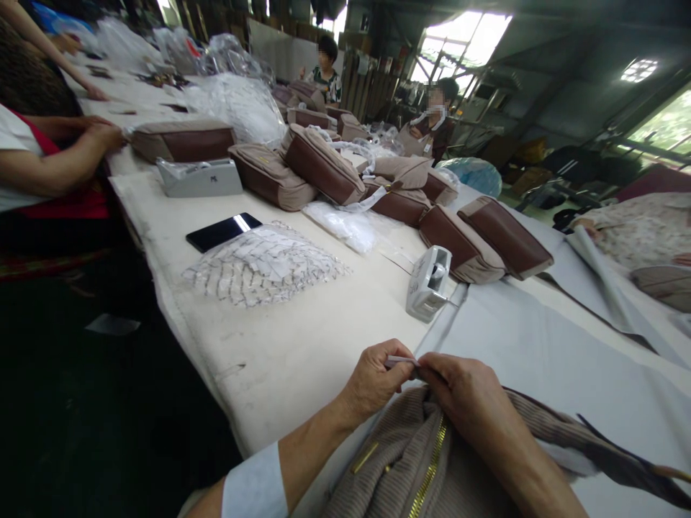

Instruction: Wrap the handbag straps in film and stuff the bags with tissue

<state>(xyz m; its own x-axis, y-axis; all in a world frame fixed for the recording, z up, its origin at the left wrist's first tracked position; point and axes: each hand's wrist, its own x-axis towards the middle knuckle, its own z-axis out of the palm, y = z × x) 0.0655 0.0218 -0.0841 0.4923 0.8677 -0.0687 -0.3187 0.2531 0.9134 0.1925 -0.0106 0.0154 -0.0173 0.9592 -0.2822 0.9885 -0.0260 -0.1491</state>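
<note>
Two hands are held close together above a ribbed brown bag [386, 493], which lies at the lower right with its gold zip [430, 467] facing up. By the left hand [372, 381], fingers curled in, a thin pale strip [400, 360] is pinched between thumb and forefinger. By the right hand [469, 385], also closed to a pinch, the strip's other end seems to be gripped, though the fingertips' exact hold is hidden; such a short grip is probably used so that a small piece can be controlled.

Farther left, a co-worker's hands [102, 135] are rested at the edge of the white table [372, 309]. Next come a phone [224, 230], a plastic-wrapped bundle [267, 262] and a tape dispenser [429, 284], perhaps kept within reach. By a grey sheet [545, 338] the right side is covered, possibly for cleanliness. Behind, the dim room is lit by a window [464, 39].
</note>
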